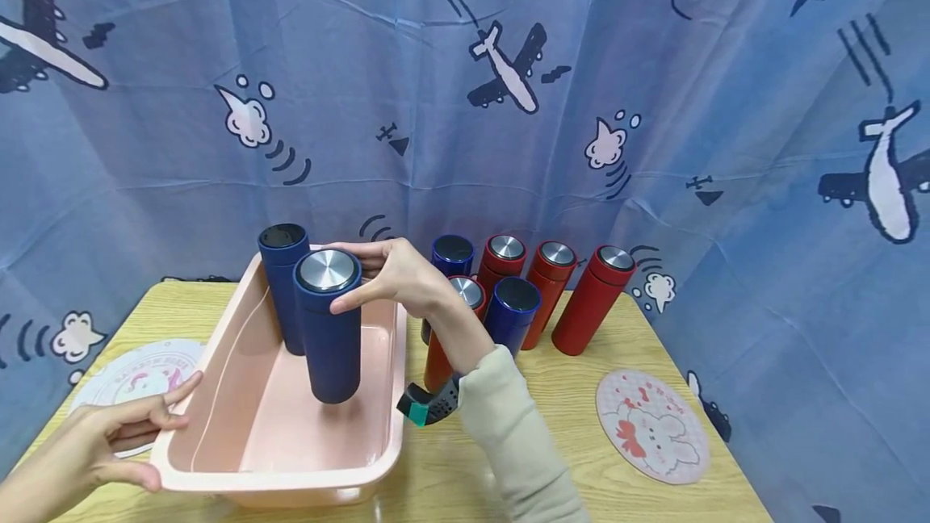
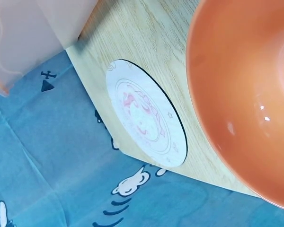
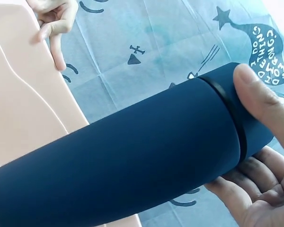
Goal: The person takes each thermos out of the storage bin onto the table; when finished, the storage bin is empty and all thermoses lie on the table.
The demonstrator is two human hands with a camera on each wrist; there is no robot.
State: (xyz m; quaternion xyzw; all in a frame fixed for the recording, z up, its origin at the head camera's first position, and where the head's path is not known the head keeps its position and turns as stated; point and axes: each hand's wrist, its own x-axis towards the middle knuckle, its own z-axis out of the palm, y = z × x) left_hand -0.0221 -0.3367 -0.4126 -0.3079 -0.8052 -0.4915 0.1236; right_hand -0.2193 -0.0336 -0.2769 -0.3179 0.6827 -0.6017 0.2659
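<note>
My right hand (image 1: 395, 269) grips a navy blue thermos (image 1: 333, 353) by its silver-topped lid, thumb on one side and fingers round the other. The thermos hangs upright over a pink plastic tub (image 1: 291, 434); in the right wrist view the thermos (image 3: 132, 146) fills the middle. Another navy thermos (image 1: 282, 265), with a dark top, stands inside the tub at its back left. At the tub's front left corner my left hand (image 1: 119, 434) holds the rim, its thumb at the front edge; it also shows on the tub's edge in the right wrist view.
Right of the tub stand several red thermoses (image 1: 592, 301) and two glossy blue ones (image 1: 514, 309). A round rabbit mat (image 1: 650, 426) lies at the right, another round mat (image 1: 148, 374) at the left. An orange bowl (image 2: 236, 104) appears in the left wrist view. A blue curtain (image 1: 465, 160) hangs behind.
</note>
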